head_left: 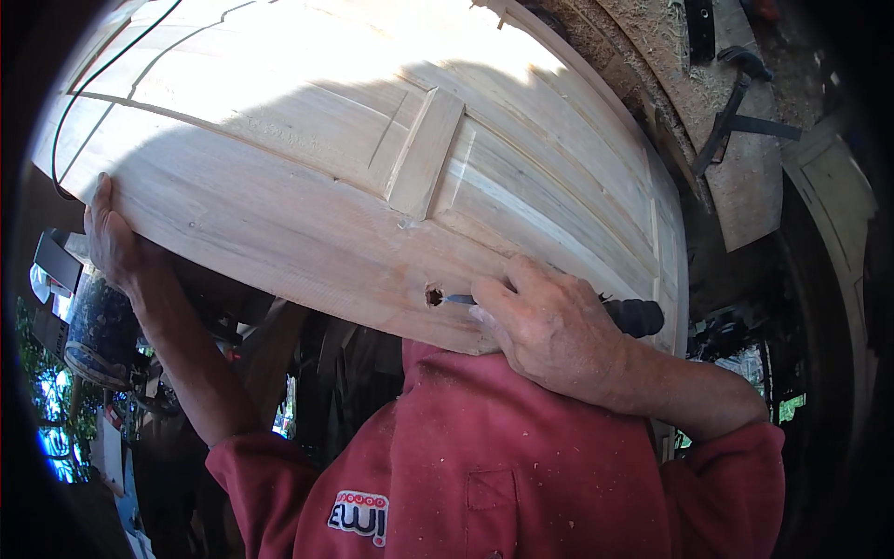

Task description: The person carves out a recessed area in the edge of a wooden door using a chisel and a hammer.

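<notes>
Head view: left hand, half-curled, clasps the pale panelled wooden door before the person; right hand closed round a slim grey metal tool, tip at the ragged dark hole; one slip could splinter its rim!

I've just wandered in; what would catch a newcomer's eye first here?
The big pale wooden panel fills the upper middle, brightly lit across its far side. Next comes the rough dark hole near its lower edge, with a slim tool in the right hand pointing at it. Below, the red shirt stands out.
</notes>
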Demonstrator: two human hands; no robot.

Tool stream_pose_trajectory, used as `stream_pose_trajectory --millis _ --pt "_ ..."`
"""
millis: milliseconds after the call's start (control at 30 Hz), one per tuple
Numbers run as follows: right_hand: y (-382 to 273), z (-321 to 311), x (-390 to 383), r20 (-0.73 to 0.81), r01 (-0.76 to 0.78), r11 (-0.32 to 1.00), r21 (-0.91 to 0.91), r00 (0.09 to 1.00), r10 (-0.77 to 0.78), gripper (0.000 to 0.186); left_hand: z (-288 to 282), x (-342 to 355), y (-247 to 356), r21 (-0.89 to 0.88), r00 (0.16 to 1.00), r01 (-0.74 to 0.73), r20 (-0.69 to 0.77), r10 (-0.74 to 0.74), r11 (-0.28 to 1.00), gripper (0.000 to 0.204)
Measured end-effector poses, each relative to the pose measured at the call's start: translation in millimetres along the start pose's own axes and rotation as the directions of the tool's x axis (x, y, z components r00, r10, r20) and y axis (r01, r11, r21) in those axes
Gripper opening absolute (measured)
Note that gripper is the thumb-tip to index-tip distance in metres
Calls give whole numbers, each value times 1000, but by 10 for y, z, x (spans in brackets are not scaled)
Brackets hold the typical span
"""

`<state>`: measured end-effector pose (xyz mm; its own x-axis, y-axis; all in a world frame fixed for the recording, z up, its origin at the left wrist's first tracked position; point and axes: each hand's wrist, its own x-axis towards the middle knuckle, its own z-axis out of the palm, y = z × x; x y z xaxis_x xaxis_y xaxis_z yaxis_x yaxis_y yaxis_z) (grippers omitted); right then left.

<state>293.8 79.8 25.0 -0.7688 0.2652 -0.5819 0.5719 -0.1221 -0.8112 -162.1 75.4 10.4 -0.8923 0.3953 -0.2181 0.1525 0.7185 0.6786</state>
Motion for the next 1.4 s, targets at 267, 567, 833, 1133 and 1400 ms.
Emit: stream_pose_trajectory --millis 267,567,833,1133,1400 --pt "-168 79 19 55 -68 993 -94 996 73 12 -9 96 -11 -69 999 37 30 -35 997 33" --pt "-549 100 93 131 -235 922 -309 949 286 15 47 41 -15 -83 991 122 65 -117 989 39" --pt "-441 205 98 63 -106 916 -387 988 141 14 -611 611 -420 437 390 -898 737 552 51 60" --pt "-198 250 99 58 32 896 -444 998 -7 16 -377 446 -380 148 77 -988 747 661 -52 55" --pt "-171 192 28 -23 124 884 -451 988 -151 19 -128 298 -433 278 808 -587 263 527 761 39"
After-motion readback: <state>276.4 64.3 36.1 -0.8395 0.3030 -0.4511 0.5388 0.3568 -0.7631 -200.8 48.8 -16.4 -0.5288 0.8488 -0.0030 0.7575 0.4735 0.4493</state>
